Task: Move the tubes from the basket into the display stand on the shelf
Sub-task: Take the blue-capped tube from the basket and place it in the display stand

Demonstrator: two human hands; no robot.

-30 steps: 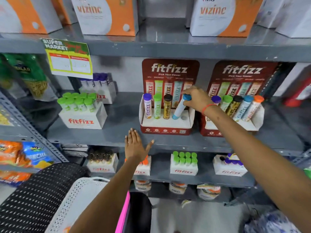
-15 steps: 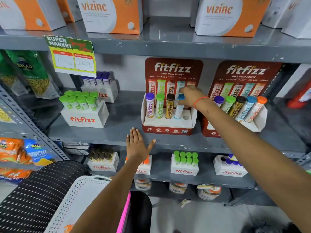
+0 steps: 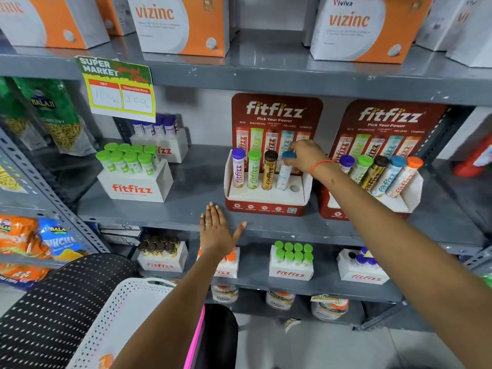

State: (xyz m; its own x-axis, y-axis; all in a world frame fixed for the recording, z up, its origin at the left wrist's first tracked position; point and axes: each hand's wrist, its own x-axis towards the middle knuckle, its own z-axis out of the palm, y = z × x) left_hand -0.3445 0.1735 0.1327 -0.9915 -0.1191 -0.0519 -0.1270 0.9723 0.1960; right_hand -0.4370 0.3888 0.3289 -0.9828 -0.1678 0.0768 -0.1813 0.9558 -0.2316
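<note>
The red fitfizz display stand [image 3: 266,202] sits on the middle grey shelf. It holds a purple-capped tube [image 3: 238,170], a green-capped tube [image 3: 253,170] and a brown-capped tube [image 3: 269,171], all upright. A blue-capped tube [image 3: 283,177] stands in the fourth hole, with my right hand [image 3: 306,155] pinching its cap. The fifth hole [image 3: 294,188] is empty. My left hand [image 3: 215,230] lies flat and open on the shelf's front edge, left of the stand. The white perforated basket [image 3: 125,302] hangs below my left arm, and something orange [image 3: 105,360] shows inside it.
A second fitfizz stand [image 3: 372,206], filled with several tubes, is just right of my right forearm. White fitfizz boxes of green-capped tubes [image 3: 135,182] stand to the left. Vizinc boxes [image 3: 181,25] line the shelf above; more fitfizz boxes [image 3: 291,265] sit on the shelf below.
My right hand brought the tilted blue-capped tube upright and lowered it into the fourth hole of the stand. My left hand has stayed flat on the shelf edge.
</note>
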